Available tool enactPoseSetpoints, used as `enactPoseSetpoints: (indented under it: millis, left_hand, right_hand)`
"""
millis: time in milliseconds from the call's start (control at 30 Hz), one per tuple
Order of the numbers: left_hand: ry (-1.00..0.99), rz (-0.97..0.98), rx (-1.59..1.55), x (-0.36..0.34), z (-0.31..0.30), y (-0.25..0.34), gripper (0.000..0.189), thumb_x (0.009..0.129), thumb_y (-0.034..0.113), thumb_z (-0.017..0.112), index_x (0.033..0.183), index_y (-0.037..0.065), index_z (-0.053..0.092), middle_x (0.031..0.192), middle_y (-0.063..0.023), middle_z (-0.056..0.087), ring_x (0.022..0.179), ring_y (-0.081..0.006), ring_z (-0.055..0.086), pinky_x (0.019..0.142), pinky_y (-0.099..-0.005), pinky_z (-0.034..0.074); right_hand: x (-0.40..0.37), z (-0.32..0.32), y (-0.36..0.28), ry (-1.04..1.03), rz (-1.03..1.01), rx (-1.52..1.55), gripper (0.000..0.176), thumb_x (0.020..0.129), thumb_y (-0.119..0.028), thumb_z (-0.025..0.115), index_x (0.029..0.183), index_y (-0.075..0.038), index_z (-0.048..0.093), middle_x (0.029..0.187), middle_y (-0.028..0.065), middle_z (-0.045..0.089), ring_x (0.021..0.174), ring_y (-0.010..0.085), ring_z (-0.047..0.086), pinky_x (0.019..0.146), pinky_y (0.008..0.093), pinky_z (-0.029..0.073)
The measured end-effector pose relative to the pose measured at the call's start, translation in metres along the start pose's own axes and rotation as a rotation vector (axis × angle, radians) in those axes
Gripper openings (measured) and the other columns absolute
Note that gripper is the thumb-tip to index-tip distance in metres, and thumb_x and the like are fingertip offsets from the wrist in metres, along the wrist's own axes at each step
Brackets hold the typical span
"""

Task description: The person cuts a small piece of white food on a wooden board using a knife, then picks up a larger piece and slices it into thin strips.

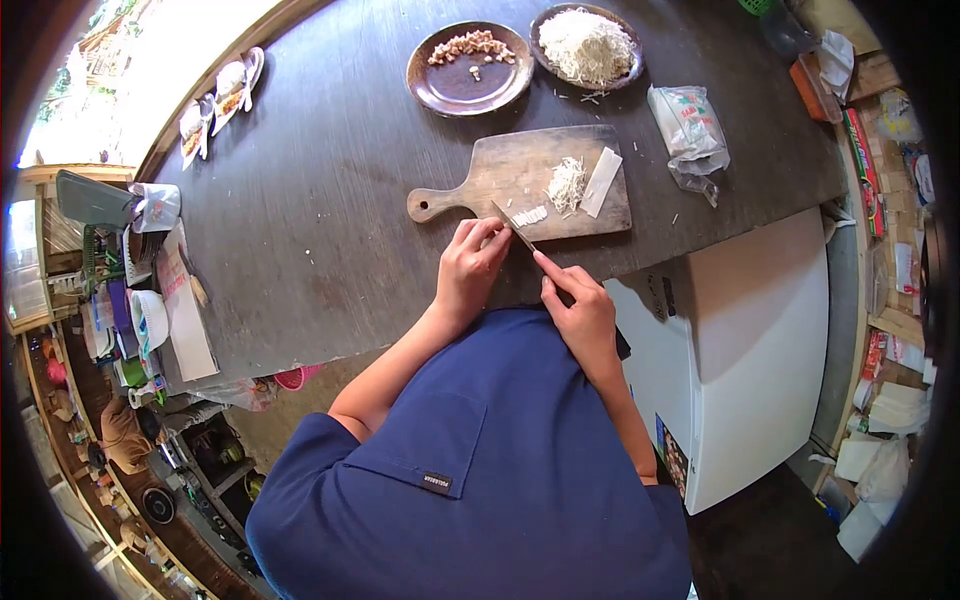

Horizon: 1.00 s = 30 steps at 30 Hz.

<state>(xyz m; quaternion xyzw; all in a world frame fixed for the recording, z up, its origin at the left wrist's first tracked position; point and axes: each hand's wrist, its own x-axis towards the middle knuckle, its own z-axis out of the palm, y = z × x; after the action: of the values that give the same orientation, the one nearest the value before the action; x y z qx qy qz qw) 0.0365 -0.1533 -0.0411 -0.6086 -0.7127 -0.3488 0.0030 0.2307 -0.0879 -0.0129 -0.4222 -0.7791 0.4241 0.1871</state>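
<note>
A wooden cutting board (490, 165) with a handle lies on the dark table before me. My right hand (580, 308) grips a knife (516, 229), its blade pointing up and left over the board's near edge. Beside the blade, my left hand (468, 262) has its fingers bent together at the board's edge; what they press on is hidden. Small cut white strips (530, 215) lie right of the blade. Farther right are a pile of thin white shreds (567, 186) and a flat white slab (602, 182), whose kind I cannot make out.
Behind the board stand a brown plate (470, 100) with chopped brownish pieces and a bowl (640, 75) heaped with white shreds. A plastic packet (690, 125) lies to the right. A white fridge-like appliance (755, 370) stands below the table's right side. Utensils and containers (140, 250) crowd the left edge.
</note>
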Motion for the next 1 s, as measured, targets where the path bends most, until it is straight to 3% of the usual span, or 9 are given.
enactPoseSetpoints:
  millis: [1000]
  left_hand:
    - [0.007, -0.017, -0.023, 0.001, -0.005, 0.002, 0.025, 0.083, 0.000, 0.078, 0.107, 0.002, 0.075, 0.109, -0.0075, 0.070, 0.099, -0.0283, 0.067, 0.081, -0.0386, 0.059]
  right_hand:
    - [0.006, 0.003, -0.002, -0.019, -0.051, 0.012, 0.040, 0.098, -0.019, 0.072, 0.136, -0.028, 0.076, 0.093, 0.0075, 0.071, 0.079, 0.0297, 0.073, 0.073, 0.0411, 0.058]
